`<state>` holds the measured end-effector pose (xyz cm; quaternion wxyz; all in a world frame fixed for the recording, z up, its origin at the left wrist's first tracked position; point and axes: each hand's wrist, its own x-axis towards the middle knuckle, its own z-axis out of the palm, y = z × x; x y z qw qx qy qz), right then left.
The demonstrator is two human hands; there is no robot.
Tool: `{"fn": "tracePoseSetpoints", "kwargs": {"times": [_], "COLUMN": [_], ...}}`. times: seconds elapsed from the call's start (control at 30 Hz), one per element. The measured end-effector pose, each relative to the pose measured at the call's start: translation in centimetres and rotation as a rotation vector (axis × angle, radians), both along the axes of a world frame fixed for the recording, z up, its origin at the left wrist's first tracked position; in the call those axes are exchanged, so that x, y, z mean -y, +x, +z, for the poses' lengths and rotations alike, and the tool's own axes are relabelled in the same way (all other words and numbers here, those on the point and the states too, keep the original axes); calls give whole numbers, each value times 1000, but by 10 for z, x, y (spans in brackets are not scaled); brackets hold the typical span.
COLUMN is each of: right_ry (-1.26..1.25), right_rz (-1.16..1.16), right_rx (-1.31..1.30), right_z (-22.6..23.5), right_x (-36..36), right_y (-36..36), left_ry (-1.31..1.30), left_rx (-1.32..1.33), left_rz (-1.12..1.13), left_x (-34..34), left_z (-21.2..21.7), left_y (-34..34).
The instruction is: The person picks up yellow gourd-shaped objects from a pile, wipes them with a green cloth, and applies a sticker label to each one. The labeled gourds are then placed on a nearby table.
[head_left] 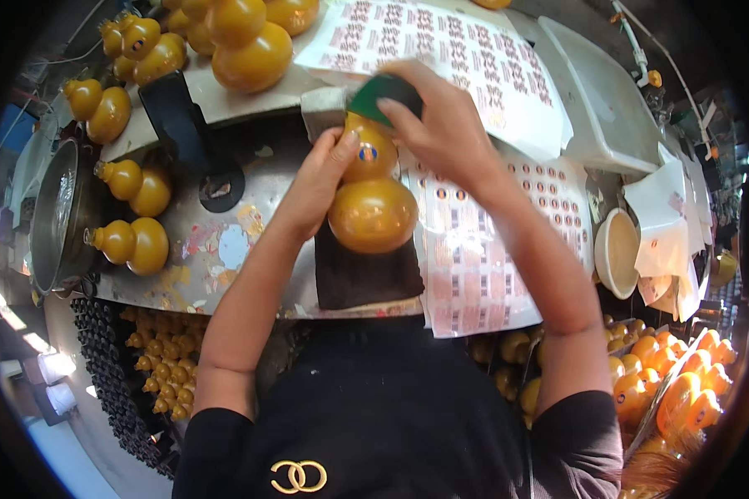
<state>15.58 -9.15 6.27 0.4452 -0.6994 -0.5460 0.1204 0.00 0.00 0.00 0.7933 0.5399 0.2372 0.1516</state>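
Note:
A glossy amber bottle gourd (pixel 373 214) lies in front of me, its wide end toward me on a black cloth pad (pixel 368 281). My left hand (pixel 320 179) is closed round the left side of its narrower bulb, the thumb by a small round blue and orange sticker (pixel 368 154). In my right hand (pixel 445 125) is a flat green piece (pixel 373 98), perhaps a scraper, at the gourd's far tip. My right hand is slightly blurred, and its grip partly hides the piece. A pale block (pixel 321 108) stands just beyond my left hand.
Sticker sheets lie at the right (pixel 474 266) and far side (pixel 441 58). More gourds (pixel 146 245) stand at the left, near a phone on a stand (pixel 173 112) and a metal basin (pixel 58 216). A white tray (pixel 599 91) and pale bowl (pixel 617 254) are at the right.

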Motion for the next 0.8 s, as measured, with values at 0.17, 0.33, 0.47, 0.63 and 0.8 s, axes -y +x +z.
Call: {"fn": "tracePoseSetpoints", "kwargs": {"times": [0.17, 0.33, 0.47, 0.63, 0.8], "right_ry": [134, 219, 289, 254, 227], "right_rz": [-244, -334, -218, -248, -94], "right_rx": [-89, -709, -1092, -1072, -1180], "right_z": [-26, -53, -50, -64, -79], "right_x": [21, 51, 62, 90, 93], "right_y": [-8, -1, -3, -5, -9], "left_ry": [-12, -69, 379, 742, 748], "left_rx": [95, -38, 45, 93, 63], "left_rz": [44, 25, 19, -38, 313], "left_x": [-14, -20, -11, 12, 28], "left_z": [0, 6, 23, 45, 54], "left_y": [5, 2, -2, -29, -91]}}
